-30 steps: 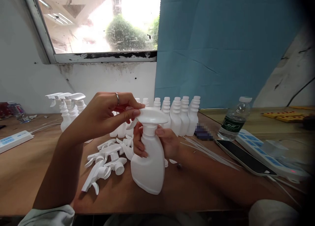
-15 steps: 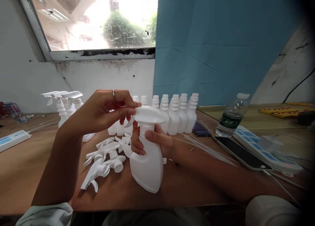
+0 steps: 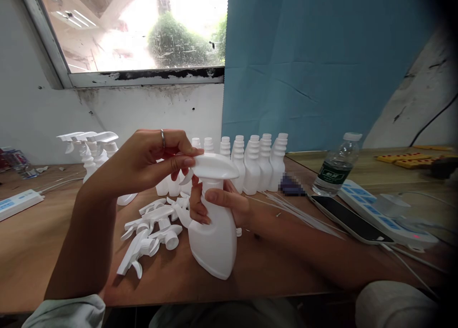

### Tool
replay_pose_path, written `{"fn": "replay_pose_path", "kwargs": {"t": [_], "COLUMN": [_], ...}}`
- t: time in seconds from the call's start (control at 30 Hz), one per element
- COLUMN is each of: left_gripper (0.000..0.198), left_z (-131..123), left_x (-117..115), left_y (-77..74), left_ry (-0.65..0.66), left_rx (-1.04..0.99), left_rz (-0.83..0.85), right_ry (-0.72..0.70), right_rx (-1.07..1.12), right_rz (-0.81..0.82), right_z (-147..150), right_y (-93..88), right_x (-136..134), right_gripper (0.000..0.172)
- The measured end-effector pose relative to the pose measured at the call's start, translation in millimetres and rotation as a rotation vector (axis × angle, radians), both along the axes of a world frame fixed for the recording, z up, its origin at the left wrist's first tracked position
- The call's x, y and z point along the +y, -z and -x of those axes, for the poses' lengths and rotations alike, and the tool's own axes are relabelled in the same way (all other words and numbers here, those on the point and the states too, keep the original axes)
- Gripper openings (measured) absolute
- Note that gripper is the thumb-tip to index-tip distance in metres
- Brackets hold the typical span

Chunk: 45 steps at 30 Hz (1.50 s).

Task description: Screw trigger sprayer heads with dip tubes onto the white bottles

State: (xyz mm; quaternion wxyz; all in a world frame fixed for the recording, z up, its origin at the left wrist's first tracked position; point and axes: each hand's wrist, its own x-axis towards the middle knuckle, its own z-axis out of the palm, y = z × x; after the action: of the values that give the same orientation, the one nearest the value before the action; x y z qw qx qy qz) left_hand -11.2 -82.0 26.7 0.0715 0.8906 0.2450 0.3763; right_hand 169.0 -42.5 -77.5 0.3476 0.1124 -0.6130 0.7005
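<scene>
**Two hands on a white spray bottle**

Close to the person, a white bottle (image 3: 213, 244) stands on the brown table (image 3: 36, 256). It leans a little to one side. The right hand (image 3: 223, 205) is wrapped around its thin neck, with the fingers curled tight on it and the thumb across the front. A spray top (image 3: 215, 166) sits on that neck. The left hand (image 3: 150, 163) pinches the back end of the top between thumb and fingertips. One finger wears a ring.

What could go wrong? The bottle is tipped, so I think it could slide or fall over if the right hand lets its hold go soft. The top could also end up crooked if it is pushed at a slant. I cannot tell if it sits straight now.

Just left of the bottle lies a heap of loose tops (image 3: 153, 228). To the right are thin tubes (image 3: 286, 208), a black phone (image 3: 345, 218) and a plug strip (image 3: 379, 209).

Farther back stands a row of open bottles (image 3: 257, 166). Some finished bottles (image 3: 91, 149) stand at the left and a water bottle (image 3: 336, 168) at the right. Behind it all are a window (image 3: 132, 27) and a blue sheet (image 3: 322, 56)
</scene>
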Motion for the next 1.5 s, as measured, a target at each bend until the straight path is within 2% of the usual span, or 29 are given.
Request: {"fn": "replay_pose_path", "kwargs": {"t": [0.1,0.27,0.37,0.53,0.67,0.83,1.03,1.17,1.5], "left_gripper": [0.009,0.007,0.009,0.012,0.012,0.016,0.019,0.019,0.016], "left_z": [0.4,2.3,2.7,2.1,1.4,0.5,0.0,1.7,2.1], "left_x": [0.0,2.1,2.8,1.2,0.8,2.1,2.3,2.6,3.9], "left_y": [0.0,0.4,0.5,0.0,-0.7,-0.3,0.1,0.0,0.6], "left_ry": [-0.007,-0.004,-0.018,-0.021,-0.031,0.002,-0.001,-0.005,-0.003], "left_rx": [0.003,0.024,0.035,0.044,0.058,0.038,0.04,0.04,0.035], "left_rz": [0.001,0.01,0.014,0.005,-0.008,0.003,0.017,0.034,0.046], "right_ry": [-0.023,-0.001,-0.036,0.024,0.008,0.03,0.005,-0.008,0.025], "right_rx": [0.019,0.004,0.029,-0.028,-0.008,-0.005,0.013,0.009,-0.003], "right_rz": [0.015,-0.004,0.009,-0.002,0.031,-0.001,0.069,0.121,0.077], "right_z": [0.1,0.2,0.4,0.1,-0.7,-0.2,-0.5,-1.1,0.0], "right_y": [0.6,1.2,1.5,-0.2,-1.2,-0.5,3.6,7.1,2.4], "right_x": [0.1,0.8,1.0,-0.9,-2.8,-3.0,-1.2,-0.2,-2.5], "right_gripper": [0.031,0.019,0.027,0.019,0.032,0.023,0.034,0.033,0.03]}}
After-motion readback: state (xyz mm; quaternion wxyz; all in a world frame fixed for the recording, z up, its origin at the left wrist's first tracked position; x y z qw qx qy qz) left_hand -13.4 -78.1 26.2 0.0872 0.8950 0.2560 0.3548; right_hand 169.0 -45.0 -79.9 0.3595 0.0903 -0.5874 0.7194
